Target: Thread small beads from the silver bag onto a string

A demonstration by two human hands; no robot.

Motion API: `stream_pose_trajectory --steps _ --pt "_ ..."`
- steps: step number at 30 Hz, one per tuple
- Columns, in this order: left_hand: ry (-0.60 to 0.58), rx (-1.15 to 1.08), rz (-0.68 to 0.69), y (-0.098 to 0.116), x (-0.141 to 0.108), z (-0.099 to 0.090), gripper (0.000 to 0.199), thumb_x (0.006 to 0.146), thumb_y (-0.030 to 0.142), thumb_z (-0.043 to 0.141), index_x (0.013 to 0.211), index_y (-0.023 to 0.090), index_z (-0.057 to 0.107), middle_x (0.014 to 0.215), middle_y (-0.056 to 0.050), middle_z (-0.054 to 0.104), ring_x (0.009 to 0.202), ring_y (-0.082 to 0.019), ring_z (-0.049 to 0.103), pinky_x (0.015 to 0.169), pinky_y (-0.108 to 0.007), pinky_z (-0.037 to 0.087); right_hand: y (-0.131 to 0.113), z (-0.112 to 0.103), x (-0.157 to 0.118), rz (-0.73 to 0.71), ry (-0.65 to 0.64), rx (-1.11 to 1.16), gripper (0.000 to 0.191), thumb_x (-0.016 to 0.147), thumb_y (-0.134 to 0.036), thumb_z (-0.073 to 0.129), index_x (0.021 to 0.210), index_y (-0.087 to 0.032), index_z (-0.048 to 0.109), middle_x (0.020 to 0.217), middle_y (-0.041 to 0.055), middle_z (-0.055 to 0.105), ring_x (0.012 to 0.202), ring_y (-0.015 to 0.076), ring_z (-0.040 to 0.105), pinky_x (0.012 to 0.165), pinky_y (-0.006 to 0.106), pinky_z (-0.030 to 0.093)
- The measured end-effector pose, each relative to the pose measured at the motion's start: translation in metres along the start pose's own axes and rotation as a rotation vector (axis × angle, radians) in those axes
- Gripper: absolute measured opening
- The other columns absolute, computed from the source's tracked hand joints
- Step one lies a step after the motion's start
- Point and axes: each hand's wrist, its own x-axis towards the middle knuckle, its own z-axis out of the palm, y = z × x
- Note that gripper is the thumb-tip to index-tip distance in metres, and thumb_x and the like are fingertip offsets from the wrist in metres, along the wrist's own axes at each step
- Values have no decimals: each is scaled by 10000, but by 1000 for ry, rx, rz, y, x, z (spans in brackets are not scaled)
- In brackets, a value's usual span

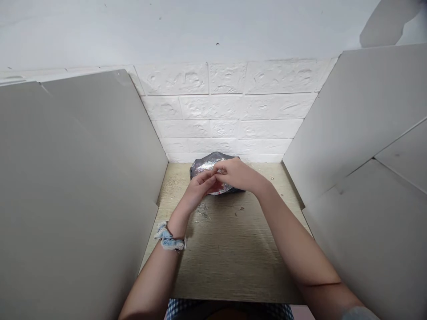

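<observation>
Nearest the camera, a pale grey sleeve (359, 314) edges into the bottom right corner around the right arm, and blue-and-white checked cloth (282, 310) shows below the front edge of the table (230, 258). Both bare forearms reach forward over the wooden tabletop, the left one wearing a light blue and white scrunchie (170, 240) at the wrist. The left hand (197, 190) and the right hand (235, 172) meet at the far part of the table, fingers bent and fingertips close together; whether they pinch something small between them cannot be told. Just behind and beneath them lies the silvery bag (210, 163), near the foot of the white brick-patterned wall (227, 106), its middle partly covered by the hands. Small red marks (219, 192) show on a pale part of it under the fingers, too small and blurred to read as lettering. On the tabletop, nearer than the bag, lie a crumpled clear scrap (203, 211) and a few dark crumbs (242, 208). A plain grey left panel (76, 186) and a right panel (360, 133) flank the table, the right one crossed by seams.
</observation>
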Motion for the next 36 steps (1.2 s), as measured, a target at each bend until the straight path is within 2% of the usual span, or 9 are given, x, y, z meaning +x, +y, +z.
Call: stream_pose_trajectory --steps 3,8,12,14,18,21,23,25,36 --pt "21 14 2 2 -1 2 316 633 367 656 799 109 578 550 26 488 468 -54 451 476 -194 405 6 4 5 -11 13 26 171 735 -228 446 769 -184 608 622 -17 510 564 69 405 552 213 265" --pt "162 -46 42 4 0 0 298 615 372 667 693 126 517 417 103 239 340 -4 184 321 -137 143 15 8 10 -32 54 119 182 752 -310 462 787 -174 578 605 -24 476 551 67 385 547 211 263" --pt "238 -7 20 5 -1 -1 293 625 374 648 718 125 524 396 112 215 323 -3 138 314 -142 94 29 17 18 -40 44 209 192 755 -329 458 804 -168 552 634 -18 477 577 77 406 540 203 285" --pt "274 5 25 5 -1 -1 270 633 360 636 705 129 516 386 112 218 318 -4 135 312 -145 89 38 23 23 -16 123 223 168 765 -296 428 803 -167 528 662 -16 487 584 77 414 541 199 299" --pt "361 17 72 5 0 -2 228 641 331 616 693 137 508 368 112 218 313 -11 143 315 -149 98 60 39 32 125 306 -59 154 769 -216 374 795 -169 518 721 4 539 637 103 456 577 217 324" --pt "400 50 101 2 2 -5 223 648 337 603 698 136 518 378 109 218 322 -13 150 325 -150 109 75 54 36 207 137 -333 226 780 -190 360 888 -186 558 871 44 595 770 148 516 629 238 351" --pt "414 79 106 0 3 -7 225 652 343 599 695 136 521 393 105 221 333 -14 159 331 -151 114 82 63 36 243 -41 -433 282 786 -173 355 964 -213 570 950 54 604 818 169 541 642 248 371" --pt "424 97 103 -1 4 -8 227 657 349 595 696 137 522 405 102 220 341 -16 162 335 -153 113 84 69 36 252 -140 -478 328 772 -137 364 1003 -236 576 989 55 605 843 185 555 654 259 389" --pt "385 114 110 -2 5 -8 198 668 332 578 695 146 518 383 104 215 337 -22 159 338 -152 124 86 71 38 231 -184 -536 290 757 -130 391 887 -199 642 950 75 623 858 216 567 705 302 422"
